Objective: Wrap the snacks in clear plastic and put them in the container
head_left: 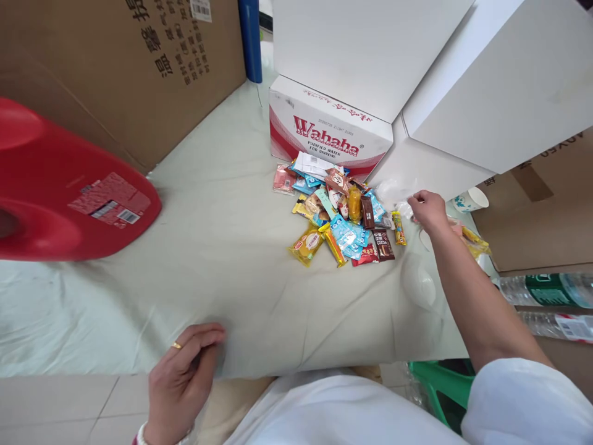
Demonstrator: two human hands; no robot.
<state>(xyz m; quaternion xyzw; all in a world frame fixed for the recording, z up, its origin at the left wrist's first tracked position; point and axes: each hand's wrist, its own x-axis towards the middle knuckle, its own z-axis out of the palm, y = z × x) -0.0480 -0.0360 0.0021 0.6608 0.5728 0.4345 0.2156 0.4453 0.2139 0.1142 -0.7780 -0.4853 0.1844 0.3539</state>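
My right hand [432, 211] reaches to the far right of the cloth-covered table, its fingertips pinched on a crumpled clear plastic bag [393, 190]. Left of it lies a heap of wrapped snacks: a yellow pastry packet [306, 245], blue sachets [348, 236], a brown cocoa packet [383, 245] and several others. A small yellow stick packet [398, 228] is nearest that hand. At the front edge, my left hand [185, 374] is closed, thumb against curled fingers; a faint blur beside the fingertips is too unclear to name.
A Wahaha water carton [328, 133] stands behind the snacks, with white boxes [356, 49] above and beside it. A red jug [74, 191] and cardboard box [92, 68] occupy the left. At right are a paper cup [471, 199], plastic bottles [551, 289] and a green stool [438, 386].
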